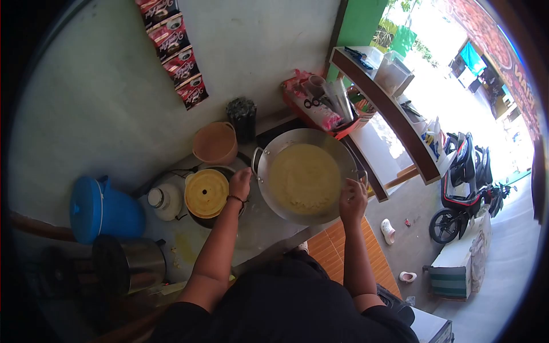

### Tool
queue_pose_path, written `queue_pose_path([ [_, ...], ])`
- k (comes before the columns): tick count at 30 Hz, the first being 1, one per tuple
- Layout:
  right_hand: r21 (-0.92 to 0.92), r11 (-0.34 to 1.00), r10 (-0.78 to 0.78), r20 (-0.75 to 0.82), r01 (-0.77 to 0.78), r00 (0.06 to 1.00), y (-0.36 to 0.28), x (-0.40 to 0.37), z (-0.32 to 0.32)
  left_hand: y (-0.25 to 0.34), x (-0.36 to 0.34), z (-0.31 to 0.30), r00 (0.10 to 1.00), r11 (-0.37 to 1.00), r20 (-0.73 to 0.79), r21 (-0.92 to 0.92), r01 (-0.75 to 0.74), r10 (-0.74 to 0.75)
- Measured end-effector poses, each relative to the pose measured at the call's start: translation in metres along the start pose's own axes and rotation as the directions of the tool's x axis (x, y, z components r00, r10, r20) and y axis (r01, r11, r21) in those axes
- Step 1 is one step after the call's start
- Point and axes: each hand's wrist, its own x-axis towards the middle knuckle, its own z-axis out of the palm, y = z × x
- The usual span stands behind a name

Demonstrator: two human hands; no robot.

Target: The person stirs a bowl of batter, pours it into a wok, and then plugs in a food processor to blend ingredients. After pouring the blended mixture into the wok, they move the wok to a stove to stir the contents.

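A wide metal wok (281,210) holds a pale yellow liquid (306,177) with a foamy, lumpy patch near its lower edge. My left hand (240,184), with a dark band at the wrist, is closed at the lower end of the wok's left loop handle (255,162). On the opposite side, my right hand (353,200) is closed at the right handle, its fingers bent close to the rim. Just left of my left hand is a yellow round container (206,193) with a dark hole in its middle, set in a dark pan.
Behind the yellow container stands a brown basket (215,143), near a black-lined bin (242,117). Leftward are a white jar (165,202), a blue lidded bucket (107,210) and a steel pot (130,264). A red tray (309,111) with scissors borders the shelf (389,108).
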Motion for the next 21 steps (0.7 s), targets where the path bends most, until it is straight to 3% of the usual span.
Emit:
queue_pose_path([
  [1,-0.118,0.991,-0.067,-0.102,0.055,0.992,0.014,0.008,-0.003,0.009,0.008,0.004,0.999,0.998,-0.019,0.031,0.045,-0.045],
  [2,-0.139,0.990,0.005,-0.097,-0.019,0.995,0.024,0.015,-0.004,-0.011,0.029,0.009,0.997,0.987,-0.046,0.150,-0.049,0.056],
  [4,-0.180,0.970,0.152,-0.083,-0.165,0.985,0.041,0.027,-0.006,0.009,0.037,0.020,0.998,1.000,-0.062,-0.017,0.016,-0.017],
  [5,-0.117,0.970,0.209,-0.033,-0.211,0.977,0.054,0.031,-0.003,0.018,0.040,0.024,0.996,0.994,-0.066,-0.101,0.049,-0.055],
  [7,0.003,0.950,0.309,0.083,-0.311,0.947,0.075,0.037,0.007,0.038,0.041,0.032,0.993,0.994,-0.095,-0.093,0.055,-0.064],
  [9,0.084,0.938,0.314,0.202,-0.336,0.928,0.088,0.041,0.011,0.029,0.050,0.034,0.993,0.996,-0.097,-0.064,0.059,-0.065],
  [10,0.121,0.928,0.312,0.261,-0.352,0.914,0.091,0.042,0.012,0.026,0.052,0.036,0.992,0.989,-0.105,-0.143,0.049,-0.064],
  [12,0.152,0.949,0.246,0.189,-0.276,0.951,0.091,0.044,0.013,0.023,0.051,0.042,0.991,0.954,-0.123,-0.301,0.021,-0.061],
  [15,0.219,0.943,0.217,0.168,-0.251,0.962,0.093,0.048,0.014,0.026,0.038,0.051,0.962,0.933,-0.251,-0.360,0.007,-0.105],
  [21,0.328,0.903,0.206,0.238,-0.278,0.949,0.098,0.064,0.022,0.031,0.007,0.054,0.908,0.938,-0.405,-0.344,-0.043,-0.107],
])
